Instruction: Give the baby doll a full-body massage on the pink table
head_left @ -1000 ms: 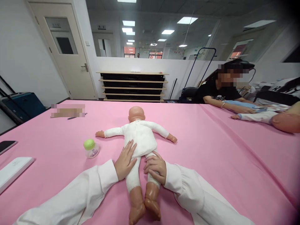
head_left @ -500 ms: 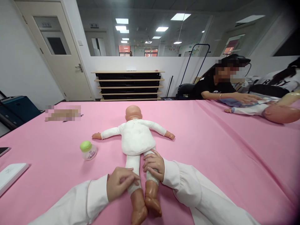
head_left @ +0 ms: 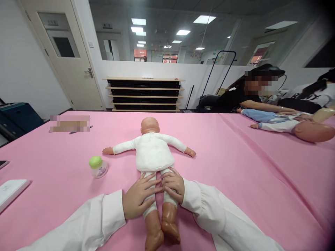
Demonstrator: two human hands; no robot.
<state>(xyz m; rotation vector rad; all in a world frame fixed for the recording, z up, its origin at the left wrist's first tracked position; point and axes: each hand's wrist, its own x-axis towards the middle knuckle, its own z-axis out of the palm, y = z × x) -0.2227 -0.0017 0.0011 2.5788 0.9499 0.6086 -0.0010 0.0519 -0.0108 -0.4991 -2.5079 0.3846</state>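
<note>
A baby doll point(head_left: 154, 151) lies face down on the pink-covered table in the head view, its head away from me and its arms spread. It has a white cloth body and tan plastic head, hands and feet. Across its left-side leg rests my left hand point(head_left: 141, 197), open with the fingers spread. My right hand point(head_left: 173, 184) lies over the other leg just below the body, fingers apart and lightly curved. The fingertips of both hands come close together between the legs. Left of the doll stands a small clear jar with a green lid point(head_left: 98, 166).
A white box-like object point(head_left: 13, 193) and the edge of a dark device point(head_left: 4, 164) lie at the left. Another person point(head_left: 251, 94) leans over a second doll point(head_left: 311, 130) at the right. Low shelves point(head_left: 145, 92) stand behind the table point(head_left: 222, 150).
My left hand has moved up and right onto the doll's leg, its fingers spreading out flat. My right hand stays in place. The person at the right has shifted their arm farther right.
</note>
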